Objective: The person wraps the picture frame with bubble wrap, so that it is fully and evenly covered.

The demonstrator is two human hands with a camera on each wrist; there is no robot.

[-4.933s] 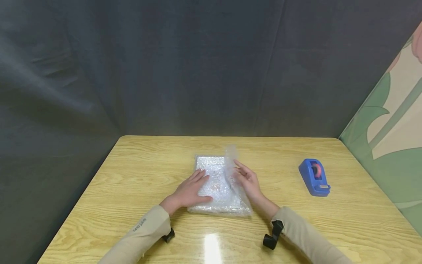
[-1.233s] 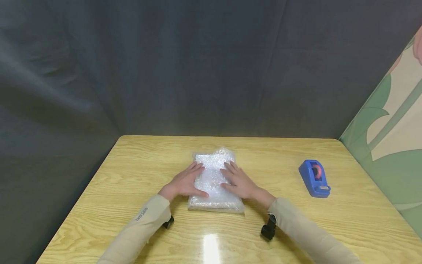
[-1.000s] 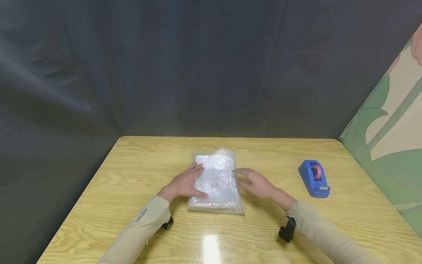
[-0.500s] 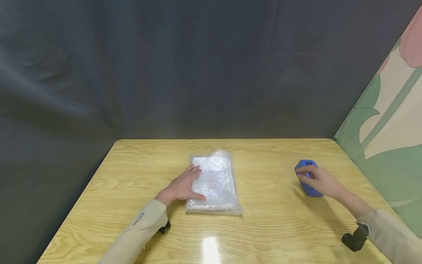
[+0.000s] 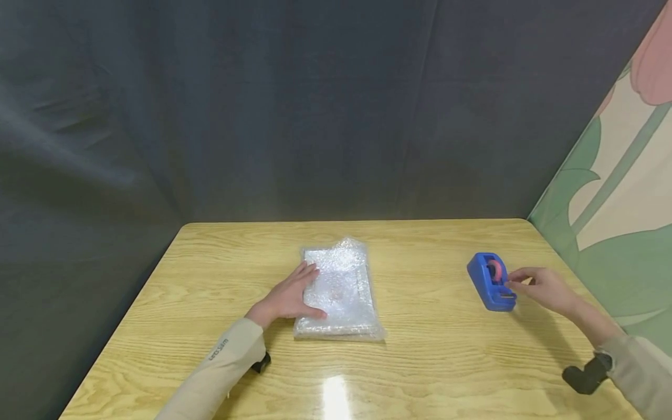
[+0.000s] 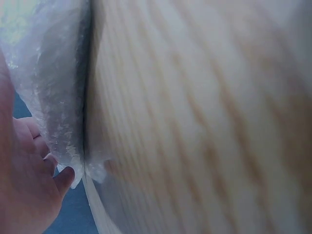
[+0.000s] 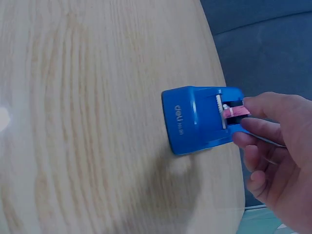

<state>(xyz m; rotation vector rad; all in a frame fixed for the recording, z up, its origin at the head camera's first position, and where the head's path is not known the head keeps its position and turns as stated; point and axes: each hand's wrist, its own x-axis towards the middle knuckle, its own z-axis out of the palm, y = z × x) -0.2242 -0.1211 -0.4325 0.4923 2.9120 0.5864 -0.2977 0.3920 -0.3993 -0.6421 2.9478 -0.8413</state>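
A flat, frame-like item wrapped in bubble wrap (image 5: 341,297) lies mid-table. My left hand (image 5: 287,296) rests spread on its left edge, with the thumb toward the near part; the left wrist view shows the same hand (image 6: 31,175) beside the wrap's edge. To the right stands a blue tape dispenser (image 5: 480,280) with a roll of pink tape (image 5: 494,270) in it. My right hand (image 5: 546,289) is at the dispenser's right side, fingers bent. In the right wrist view, the thumb and a fingertip are on either side of the pink tape (image 7: 236,112), a gap showing between them.
The wooden table (image 5: 420,350) has a dark curtain (image 5: 315,116) behind it and along its left. A wall with a flower pattern (image 5: 630,204) borders the right side. A bright light reflection lies near the front edge.
My right hand has left the bubble wrap, which it had folded over and pressed flat, and moved right, over the tape dispenser to its right side. My left hand has stayed on the wrap.
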